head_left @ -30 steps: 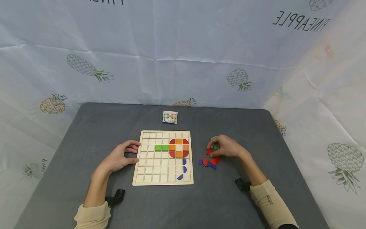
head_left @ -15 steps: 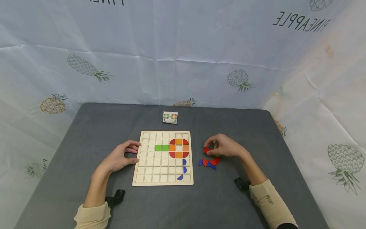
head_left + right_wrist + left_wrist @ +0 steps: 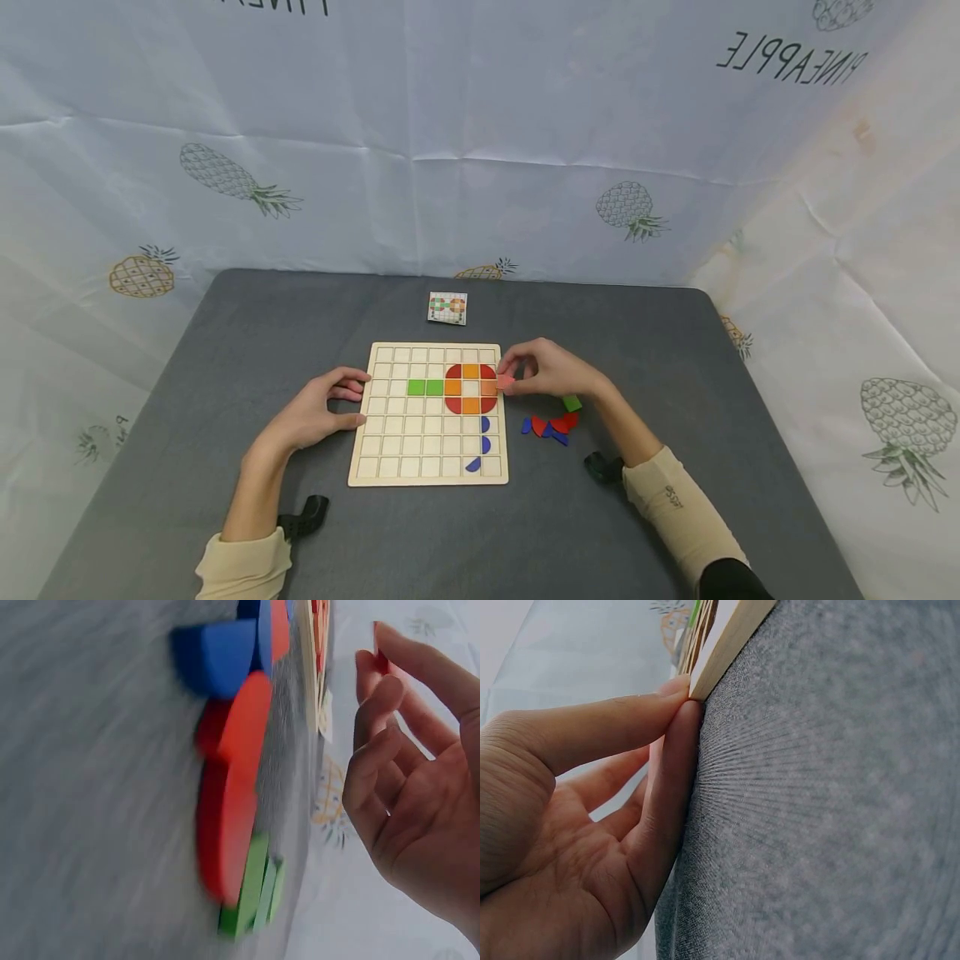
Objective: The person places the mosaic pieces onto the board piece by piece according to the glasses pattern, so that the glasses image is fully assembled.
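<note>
Head view: small red piece (image 3: 506, 382), shape partly hidden, at the right edge of the square pale-wood grid board (image 3: 432, 426).
The right hand (image 3: 551, 368) pinches it, seemingly for placing; the next move likely calls for lining it up over the board. The left hand (image 3: 315, 410), thumb and forefinger apart, touches the board's left edge.

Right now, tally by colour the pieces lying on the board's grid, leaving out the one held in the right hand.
Red pieces: 4
Orange squares, one paler: 4
Blue pieces: 3
Green squares: 2
Total: 13
</note>
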Available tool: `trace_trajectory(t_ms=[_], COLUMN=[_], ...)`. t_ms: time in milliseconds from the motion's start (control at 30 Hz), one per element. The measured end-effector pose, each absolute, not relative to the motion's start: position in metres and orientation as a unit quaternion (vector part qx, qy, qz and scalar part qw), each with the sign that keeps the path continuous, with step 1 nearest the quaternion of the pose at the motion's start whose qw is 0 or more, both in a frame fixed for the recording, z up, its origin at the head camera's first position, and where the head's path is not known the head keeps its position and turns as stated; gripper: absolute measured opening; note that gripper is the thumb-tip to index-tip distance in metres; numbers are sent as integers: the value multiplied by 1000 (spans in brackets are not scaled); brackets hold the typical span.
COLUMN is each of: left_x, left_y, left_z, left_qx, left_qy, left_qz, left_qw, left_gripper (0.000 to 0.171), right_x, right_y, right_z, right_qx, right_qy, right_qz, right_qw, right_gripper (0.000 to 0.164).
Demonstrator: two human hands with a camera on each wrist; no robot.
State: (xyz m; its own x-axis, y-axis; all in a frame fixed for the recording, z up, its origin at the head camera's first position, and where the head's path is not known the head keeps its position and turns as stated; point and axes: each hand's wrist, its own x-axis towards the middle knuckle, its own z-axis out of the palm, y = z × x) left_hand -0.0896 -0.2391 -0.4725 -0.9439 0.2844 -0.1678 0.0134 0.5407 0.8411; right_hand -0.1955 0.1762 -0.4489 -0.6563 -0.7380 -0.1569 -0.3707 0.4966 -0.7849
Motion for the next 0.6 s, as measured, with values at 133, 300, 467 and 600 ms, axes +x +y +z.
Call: trace_trajectory(t_ms=[133, 300, 467, 600], left_x=[-90, -90, -90, -90], left_y=[-239, -239, -239, -239], left_z=[-473, -472, -473, -473], left_qx=[87, 86, 85, 84], left_qy=[866, 867, 867, 867], left_qz=[471, 470, 471, 471], left_qw=[143, 141, 140, 139], left_gripper=[60, 60, 60, 61], right_x=[-205, -214, -221, -224], right_y=[158, 134, 108, 88], right_z=[-453, -455, -453, -454], right_qx=[-351, -377, -387, -387], right_qy=[815, 798, 790, 801], right_qz=[-389, -396, -395, -380], right_qw=[246, 253, 265, 254], right_gripper=[24, 23, 21, 19])
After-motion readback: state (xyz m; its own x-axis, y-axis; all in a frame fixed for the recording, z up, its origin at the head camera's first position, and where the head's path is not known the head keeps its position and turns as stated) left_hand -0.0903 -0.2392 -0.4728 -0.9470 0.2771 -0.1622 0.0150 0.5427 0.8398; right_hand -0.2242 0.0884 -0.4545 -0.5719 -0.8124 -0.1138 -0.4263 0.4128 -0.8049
